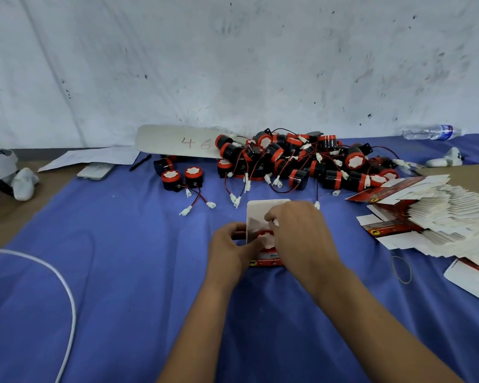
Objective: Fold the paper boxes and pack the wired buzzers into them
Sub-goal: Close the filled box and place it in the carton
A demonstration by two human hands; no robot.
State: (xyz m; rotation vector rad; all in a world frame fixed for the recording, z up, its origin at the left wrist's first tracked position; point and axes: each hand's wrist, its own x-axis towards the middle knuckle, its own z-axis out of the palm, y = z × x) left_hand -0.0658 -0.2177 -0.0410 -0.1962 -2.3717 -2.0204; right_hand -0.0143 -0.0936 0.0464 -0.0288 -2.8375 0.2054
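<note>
Left hand: the left hand [231, 246] sits near the middle of the blue cloth [122, 272], fingers curled round the left side of a small paper box [263, 230], gripping it.
Right hand: the right hand [302, 233] comes over the box from the right, fingers bent at the open top, pinching something white there; what exactly it pinches is too small to tell.
Paper box: red printed front, white lid flap standing up at the far side; a buzzer [266, 237] with a red rim and white face shows inside it, between the two hands.
White cable: a white cable [67, 294] curves over the cloth near its left edge.
Phone: a phone [96, 170] lies at the far left corner, beside white sheets of paper [94, 157] and a black pen [140, 162].
Numbered card: a pale card [177, 140] marked "46" in red lies along the far edge.
Loose pair: two buzzers [181, 178] stand just in front of the card, their red and black wires ending in white plugs.
Buzzer pile: a heap of black and red wired buzzers [302, 158] covers the far edge, from the middle toward the right.
Flat boxes: a fanned stack of unfolded boxes [432, 217] lies at the right edge.
Rubber band: a thin rubber band [393, 265] lies just in front of that stack.
Bottle: a clear water bottle [432, 132] lies on its side at the far right corner.
</note>
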